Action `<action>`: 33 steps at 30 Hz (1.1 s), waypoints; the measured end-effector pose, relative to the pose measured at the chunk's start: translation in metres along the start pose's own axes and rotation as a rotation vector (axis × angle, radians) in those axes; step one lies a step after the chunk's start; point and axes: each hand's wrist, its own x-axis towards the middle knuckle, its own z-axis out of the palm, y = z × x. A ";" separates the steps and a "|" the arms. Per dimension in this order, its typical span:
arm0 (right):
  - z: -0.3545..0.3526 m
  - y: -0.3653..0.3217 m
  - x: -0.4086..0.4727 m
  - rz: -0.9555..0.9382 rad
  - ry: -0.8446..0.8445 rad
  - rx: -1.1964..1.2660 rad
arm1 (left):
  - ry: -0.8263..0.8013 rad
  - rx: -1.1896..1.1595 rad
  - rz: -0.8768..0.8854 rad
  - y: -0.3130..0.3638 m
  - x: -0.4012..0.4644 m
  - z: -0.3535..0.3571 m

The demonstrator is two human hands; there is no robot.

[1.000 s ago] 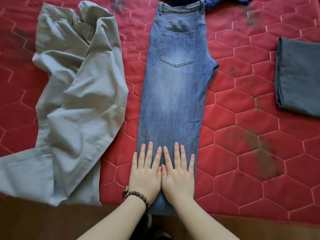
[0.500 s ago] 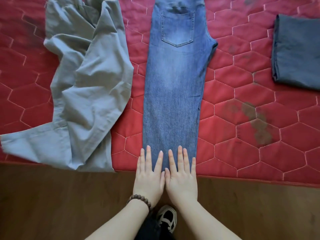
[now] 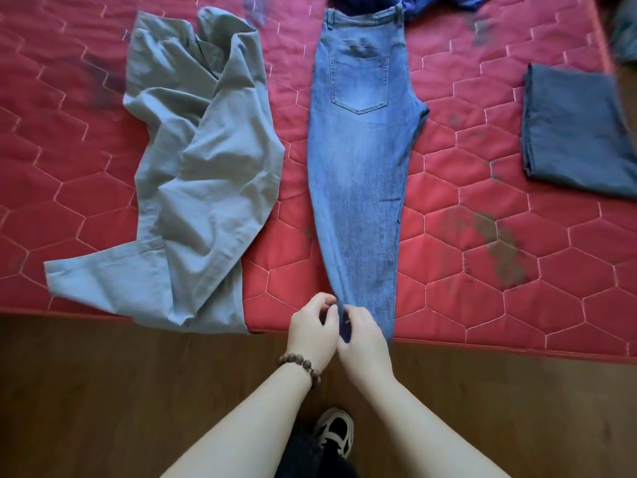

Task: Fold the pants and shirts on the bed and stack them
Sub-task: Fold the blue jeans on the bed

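Blue jeans [image 3: 362, 160] lie folded lengthwise down the middle of the red quilted bed [image 3: 517, 305], waistband at the far end, back pocket up. My left hand [image 3: 312, 331] and my right hand [image 3: 363, 339] pinch the leg hems together at the bed's near edge, lifting the left side of the cuff a little. Crumpled grey pants [image 3: 203, 174] lie to the left of the jeans. A folded dark grey garment [image 3: 575, 129] sits at the right.
Dark blue clothing [image 3: 413, 3] shows at the far edge behind the jeans' waistband. Brown wooden floor [image 3: 103, 391] runs along the bed's near edge, with my shoe [image 3: 336, 432] on it. Dark stains mark the quilt right of the jeans.
Both hands lay flat side by side on the jeans' lower leg; now their fingers have curled and pinch the hem at the bed's edge. The view has shifted back.
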 end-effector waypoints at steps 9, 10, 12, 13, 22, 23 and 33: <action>-0.010 -0.002 0.009 0.014 0.022 0.135 | -0.077 0.149 0.000 -0.003 0.003 -0.010; -0.012 -0.002 0.008 0.010 0.059 0.156 | -0.064 0.175 -0.004 -0.003 0.004 -0.010; -0.023 0.000 0.008 0.063 0.170 0.226 | -0.014 0.201 -0.029 -0.005 0.005 -0.012; -0.030 0.002 0.010 0.128 0.244 0.279 | 0.015 0.206 -0.048 -0.006 0.006 -0.014; -0.156 0.028 0.044 -0.004 0.531 0.091 | 0.021 0.176 -0.115 -0.007 0.009 -0.012; -0.173 0.032 0.050 -0.044 0.541 -0.036 | 0.017 0.188 -0.111 -0.008 0.008 -0.011; -0.175 0.066 0.076 0.092 0.331 -0.828 | 0.107 0.423 0.001 -0.016 0.015 -0.001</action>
